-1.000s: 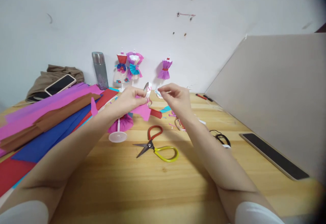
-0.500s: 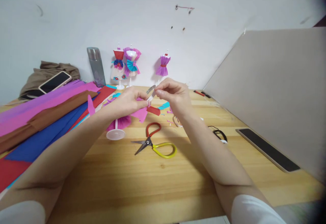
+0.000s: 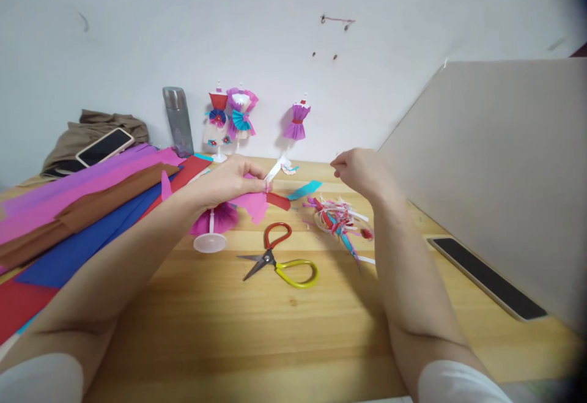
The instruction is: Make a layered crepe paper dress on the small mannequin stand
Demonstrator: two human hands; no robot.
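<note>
My left hand (image 3: 236, 180) pinches a white strip (image 3: 275, 171) that points up and to the right, with a bit of pink at its lower end. Under and beside those fingers is pink paper (image 3: 254, 204), near a small white stand (image 3: 210, 243) with a magenta skirt. My right hand (image 3: 358, 172) is apart from it, to the right, with fingers pressed together; what they hold, if anything, is too small to make out. Scissors with red and yellow handles (image 3: 297, 273) lie spread in front. A heap of coloured scraps (image 3: 337, 219) sits between the forearms.
Coloured paper sheets (image 3: 98, 238) cover the left side, with a phone (image 3: 105, 147), brown cloth (image 3: 68, 140) and a bottle (image 3: 178, 123) behind. Dressed mini mannequins (image 3: 298, 123) stand by the wall. Another phone-like slab (image 3: 488, 277) lies right, beside a grey panel (image 3: 504, 164).
My right hand has let go of the white strip and moved right, uncovering the scrap heap. My left hand has stayed nearly in place, keeping its hold. The view has shifted slightly.
</note>
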